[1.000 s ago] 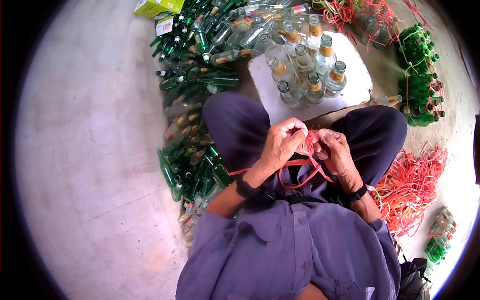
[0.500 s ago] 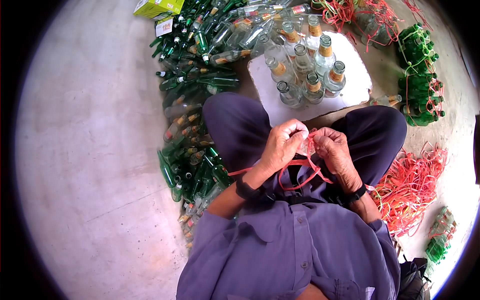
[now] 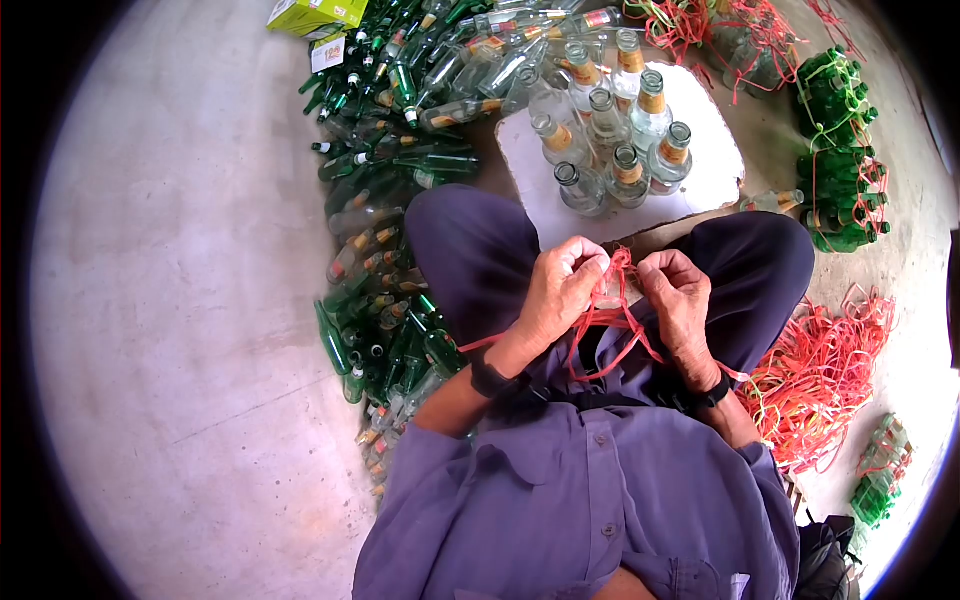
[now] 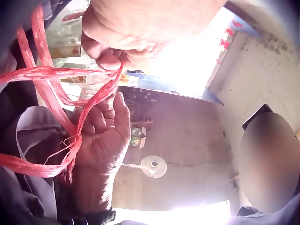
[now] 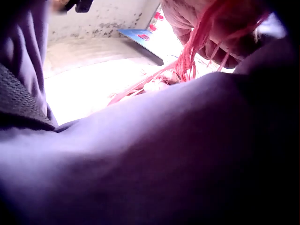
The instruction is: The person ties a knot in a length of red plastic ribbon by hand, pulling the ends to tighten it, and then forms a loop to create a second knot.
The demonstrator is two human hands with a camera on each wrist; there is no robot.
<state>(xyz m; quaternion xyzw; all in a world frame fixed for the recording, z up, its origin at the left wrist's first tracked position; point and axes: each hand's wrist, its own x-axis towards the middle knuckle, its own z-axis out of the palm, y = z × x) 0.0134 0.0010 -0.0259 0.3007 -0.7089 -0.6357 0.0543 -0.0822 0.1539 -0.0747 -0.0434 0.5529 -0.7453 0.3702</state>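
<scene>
Above my lap, my left hand (image 3: 572, 290) pinches red plastic twine (image 3: 622, 300) between thumb and fingertips. The twine is a tangled bunch with loops and loose ends hanging down. Facing it, my right hand (image 3: 682, 300) is beside the bunch, fingers bent and thumb near the index finger; I cannot tell whether it holds a strand. In the left wrist view, split twine strands (image 4: 47, 72) cross in front of the right hand (image 4: 101, 136). Twine (image 5: 190, 54) hangs in a bundle in the right wrist view, where a sleeve covers much of the picture.
Several clear glass bottles (image 3: 650, 118) stand on a white board (image 3: 532, 205) beyond my knees. Green and clear bottles (image 3: 400, 200) lie heaped to the left. On the right are bundled green bottles (image 3: 845, 180) and a twine pile (image 3: 815, 385). A yellow-green box (image 3: 315, 15) is top left.
My right hand has drawn slightly right, away from the twine bunch. My left hand stays nearly in place, and the hanging loops have shifted a little.
</scene>
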